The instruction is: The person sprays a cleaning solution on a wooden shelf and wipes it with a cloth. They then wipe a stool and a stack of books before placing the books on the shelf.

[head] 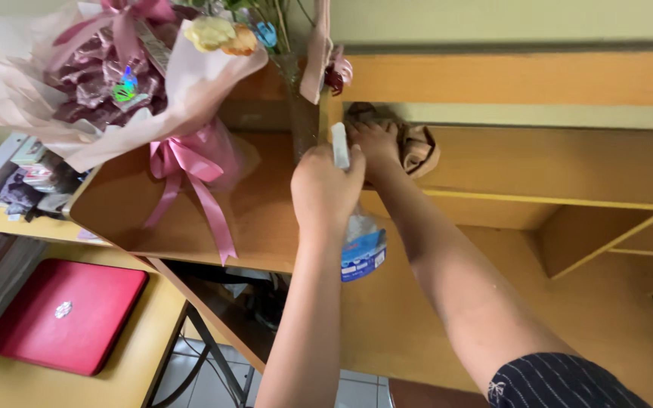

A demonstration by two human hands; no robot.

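Observation:
My left hand (325,189) grips a clear spray bottle (361,245) with a blue label and white nozzle, held up in front of a wooden shelf (493,162). My right hand (376,143) reaches past it and presses a crumpled brown cloth (417,147) onto the shelf top near its corner. The two hands are close together, almost touching. Part of the cloth is hidden under my right hand.
A bouquet (107,75) wrapped in pink paper with a pink ribbon (190,170) rests on the shelf at left. A glass vase (304,113) with stems stands beside my hands. A red laptop (66,313) lies on the yellow desk (137,378) below. Books (17,177) are stacked far left.

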